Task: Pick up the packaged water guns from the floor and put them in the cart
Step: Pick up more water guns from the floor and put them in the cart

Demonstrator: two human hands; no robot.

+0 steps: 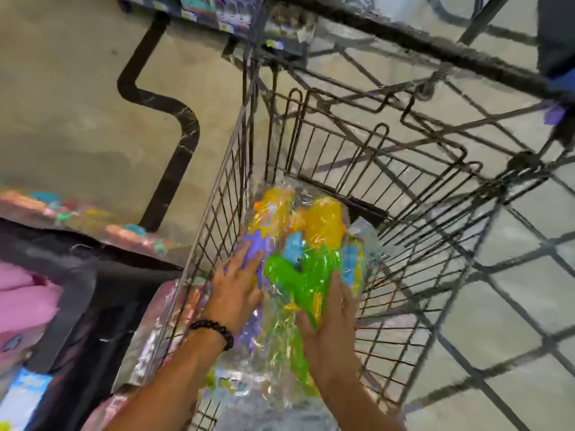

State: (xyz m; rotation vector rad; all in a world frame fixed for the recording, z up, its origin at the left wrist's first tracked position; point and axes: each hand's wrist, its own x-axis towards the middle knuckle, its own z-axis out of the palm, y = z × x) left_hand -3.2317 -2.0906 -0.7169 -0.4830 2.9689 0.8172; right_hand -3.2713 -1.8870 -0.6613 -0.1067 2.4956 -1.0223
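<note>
Both my hands reach down into a dark wire cart (420, 194). Between them is a stack of clear plastic packages of water guns (298, 244), with green, yellow, blue and purple guns showing. My left hand (239, 290), with a dark bead bracelet on its wrist, lies flat with straight fingers on the purple side of the stack. My right hand (333, 318) presses its straight fingers against the green gun from the right. The packages sit low inside the cart's basket, against its left wall. The view is blurred by motion.
More shiny packaged toys (93, 219) lie on the floor at the left, outside the cart. A black and pink box (37, 293) stands at the lower left. Store shelves (199, 10) line the top. The concrete floor (62, 104) has a black curved line.
</note>
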